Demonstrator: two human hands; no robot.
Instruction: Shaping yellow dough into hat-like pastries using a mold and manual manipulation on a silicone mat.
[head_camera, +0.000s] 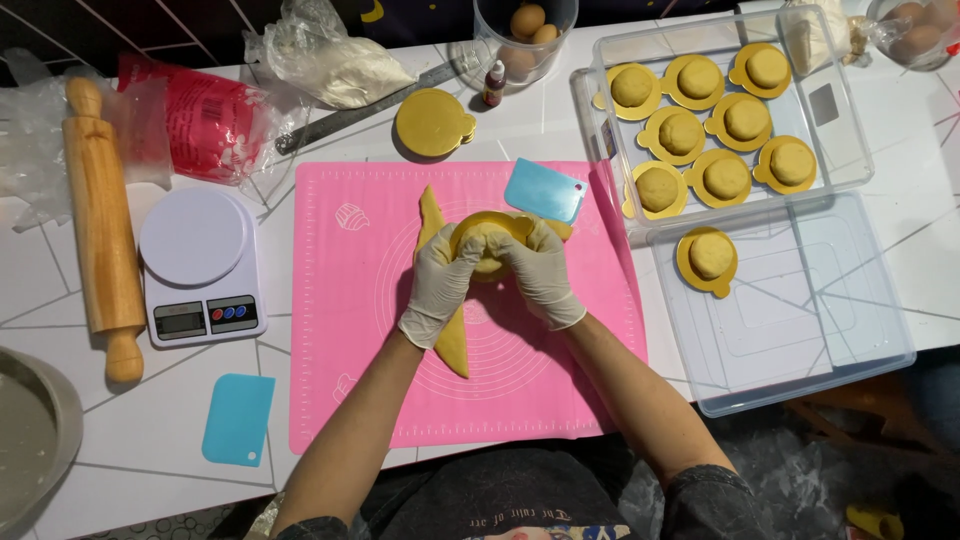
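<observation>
A ball of yellow dough (487, 250) is cupped on a gold round board (497, 226) by both gloved hands, held just above the middle of the pink silicone mat (350, 350). The left hand (440, 280) is curled around the dough's left side, its grip pressed against it; the right hand (543, 272) is closed round the right side likewise. A long strip of yellow dough (452, 340) lies on the mat beneath the left wrist. A blue scraper (545, 190) rests just beyond the hands. To the right, dough balls on gold boards are set in a clear tray (600, 60). A kitchen scale (200, 265) and rolling pin (102, 230) lie on the counter (130, 440) at left.
</observation>
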